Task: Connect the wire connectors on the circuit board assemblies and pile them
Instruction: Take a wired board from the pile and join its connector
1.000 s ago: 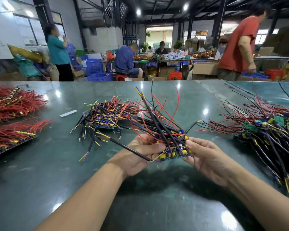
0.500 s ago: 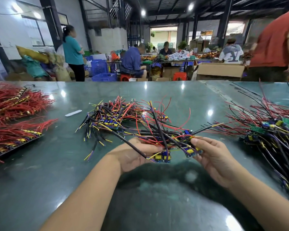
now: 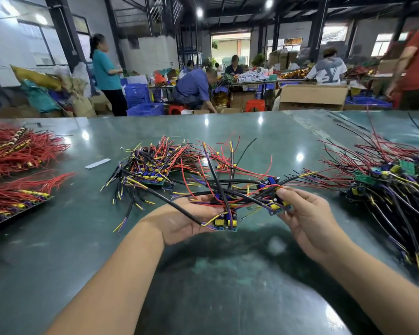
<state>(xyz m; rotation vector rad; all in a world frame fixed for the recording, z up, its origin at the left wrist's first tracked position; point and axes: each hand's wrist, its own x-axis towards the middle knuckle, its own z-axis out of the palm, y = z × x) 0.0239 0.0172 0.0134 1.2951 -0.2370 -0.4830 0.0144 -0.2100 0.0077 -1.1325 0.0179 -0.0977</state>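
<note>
I am holding two circuit board assemblies above the middle of the table (image 3: 228, 274): my left hand (image 3: 191, 221) is cradling one board (image 3: 225, 222) in curled fingers, and my right hand (image 3: 305, 213) is pinching a second board (image 3: 279, 206), their wires crossing between them. Whether their connectors are mated I cannot tell. A finished-looking pile (image 3: 153, 170) is lying toward the far left, while a bigger heap (image 3: 397, 189) at the right edge is, I judge, waiting.
</note>
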